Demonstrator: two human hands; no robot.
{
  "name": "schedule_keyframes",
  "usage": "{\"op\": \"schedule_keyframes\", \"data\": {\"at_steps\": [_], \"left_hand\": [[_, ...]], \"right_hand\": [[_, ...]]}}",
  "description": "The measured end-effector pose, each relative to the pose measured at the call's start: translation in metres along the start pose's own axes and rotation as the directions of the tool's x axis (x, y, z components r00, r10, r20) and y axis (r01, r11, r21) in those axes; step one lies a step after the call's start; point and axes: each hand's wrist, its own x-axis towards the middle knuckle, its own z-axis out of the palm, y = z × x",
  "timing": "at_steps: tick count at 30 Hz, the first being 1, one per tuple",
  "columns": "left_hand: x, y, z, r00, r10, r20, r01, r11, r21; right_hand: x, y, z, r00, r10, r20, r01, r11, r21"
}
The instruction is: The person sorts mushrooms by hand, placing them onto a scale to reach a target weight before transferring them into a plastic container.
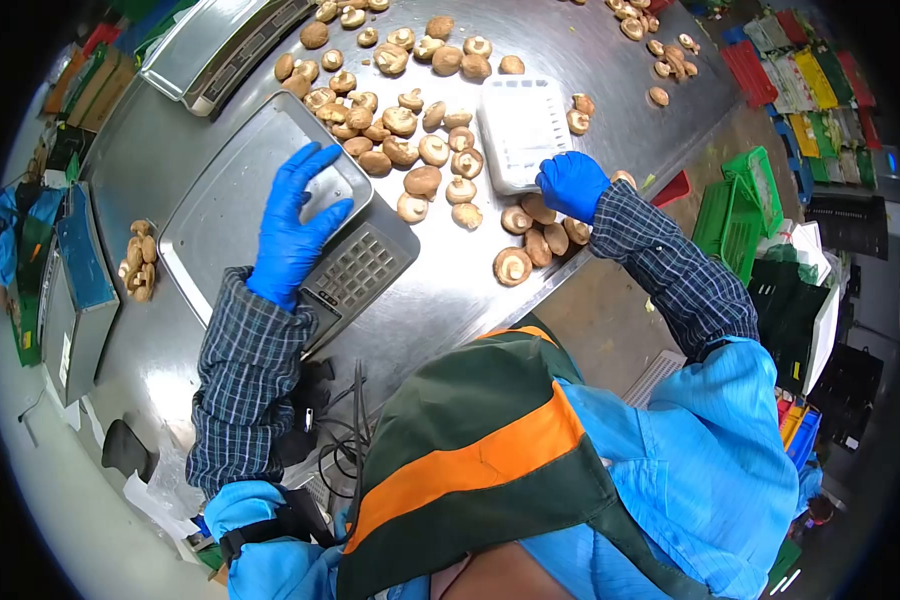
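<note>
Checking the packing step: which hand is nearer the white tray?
Right. The right hand touches the white tray; the left hand lies flat on the scale pan, well apart.

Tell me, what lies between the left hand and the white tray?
Between left hand and white tray: loose brown mushrooms on the steel table, per the head view.

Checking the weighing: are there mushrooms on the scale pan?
No, only the left hand lies on the scale pan; the mushrooms lie beside it.

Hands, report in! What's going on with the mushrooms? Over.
Left hand open, flat on scale pan. Right hand gripping white tray, empty. Mushrooms loose between them, none on the pan.
</note>
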Motion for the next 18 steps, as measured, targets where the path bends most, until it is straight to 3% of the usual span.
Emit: {"op": "schedule_keyframes", "data": {"at_steps": [5,7,9,11,12,13,15,16,17,18], "left_hand": [[0.004,-0.002,0.036,0.988,0.107,0.114,-0.085,0.98,-0.183],[0.006,0.003,0.052,0.928,-0.198,0.316,0.312,0.875,-0.369],[0.006,0.019,0.076,0.945,-0.176,0.275,0.291,0.839,-0.46],[0.013,0.042,0.084,0.78,-0.409,0.473,0.624,0.571,-0.534],[0.018,0.035,0.093,0.762,-0.399,0.51,0.644,0.552,-0.53],[0.018,0.002,0.116,0.886,-0.275,0.372,0.462,0.571,-0.679],[0.013,-0.017,0.113,0.848,-0.316,0.426,0.523,0.631,-0.573],[0.006,-0.017,0.108,0.846,-0.318,0.428,0.526,0.628,-0.574],[-0.005,-0.014,0.102,0.833,-0.353,0.427,0.551,0.601,-0.578],[-0.015,-0.013,0.096,0.817,-0.389,0.425,0.576,0.575,-0.581]], "right_hand": [[0.001,0.004,0.004,0.992,0.044,-0.118,-0.038,0.998,0.059],[0.002,-0.001,-0.016,0.986,0.086,-0.143,-0.072,0.993,0.097],[0.002,-0.029,-0.052,0.934,0.112,-0.339,-0.017,0.962,0.272],[0.007,-0.065,-0.068,0.997,-0.01,-0.079,0.034,0.953,0.302],[0.004,-0.084,-0.063,0.96,-0.098,-0.264,0.164,0.956,0.243],[-0.002,-0.099,-0.053,0.881,-0.188,-0.433,0.28,0.946,0.16],[-0.024,-0.1,-0.043,0.852,-0.227,-0.471,0.315,0.942,0.115],[-0.033,-0.097,-0.039,0.918,0.114,-0.38,0.043,0.924,0.381],[-0.044,-0.093,-0.033,0.882,0.426,-0.202,-0.237,0.771,0.592],[-0.06,-0.089,-0.007,0.83,0.534,-0.161,-0.368,0.741,0.561]]}}
